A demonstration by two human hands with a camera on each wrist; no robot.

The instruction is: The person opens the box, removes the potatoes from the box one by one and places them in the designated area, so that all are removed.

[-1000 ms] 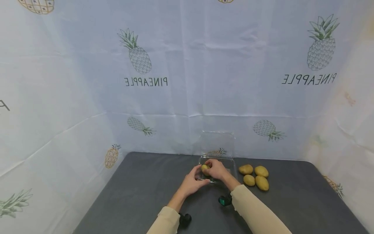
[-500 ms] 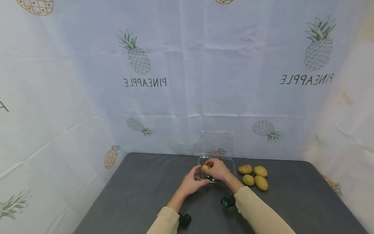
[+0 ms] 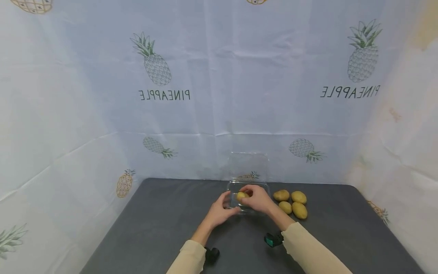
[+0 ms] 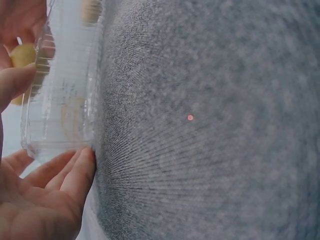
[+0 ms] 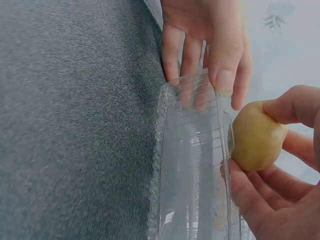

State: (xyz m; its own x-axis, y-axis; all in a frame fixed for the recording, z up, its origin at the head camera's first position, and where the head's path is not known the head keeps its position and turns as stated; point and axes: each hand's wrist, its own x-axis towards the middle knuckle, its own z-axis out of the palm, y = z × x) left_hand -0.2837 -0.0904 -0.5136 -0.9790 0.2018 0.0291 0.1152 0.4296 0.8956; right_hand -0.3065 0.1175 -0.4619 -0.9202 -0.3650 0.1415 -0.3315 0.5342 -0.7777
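Note:
In the head view a clear plastic clamshell container [image 3: 232, 185] sits near the table's back edge, its lid [image 3: 248, 165] raised behind it. My left hand [image 3: 218, 213] steadies its left front corner; in the right wrist view the thumb lies over the rim and the fingers reach round the side. My right hand [image 3: 258, 198] grips a yellow potato [image 5: 257, 136] between thumb and fingers. The potato is at rim height, over the container's opening. Through the clear wall [image 4: 70, 100] in the left wrist view, no potato shows in the near part of the base.
Several potatoes [image 3: 299, 210] lie grouped on the dark grey table [image 3: 164, 220], just right of the container. A white cloth [image 3: 212, 114] printed with pineapples hangs close behind the table and along both sides. Black wrist cameras [image 3: 272, 239] hang under both forearms.
The head view has shifted slightly, so the scene sits further left. The right hand and its potato have moved a little rightward relative to the container. The left hand stays at the corner.

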